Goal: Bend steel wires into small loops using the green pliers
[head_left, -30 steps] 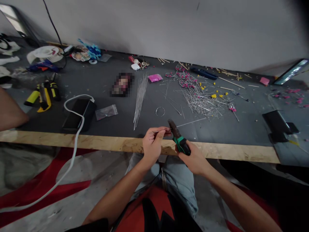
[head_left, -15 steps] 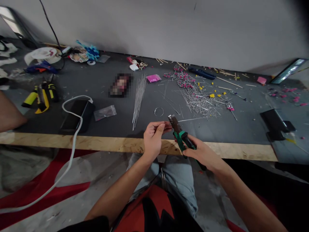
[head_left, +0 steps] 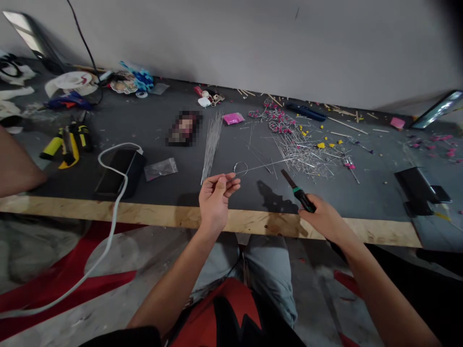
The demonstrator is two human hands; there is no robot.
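wire [head_left: 263, 166] in left fingers [head_left: 232, 185], thumb [head_left: 220, 185] uppermost

The left hand [head_left: 216, 197] hides one end of the wire [head_left: 265, 165]. The right hand [head_left: 321, 215] covers part of the pliers [head_left: 298, 192].

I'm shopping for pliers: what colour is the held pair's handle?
Black and green handle, clearest in the head view.
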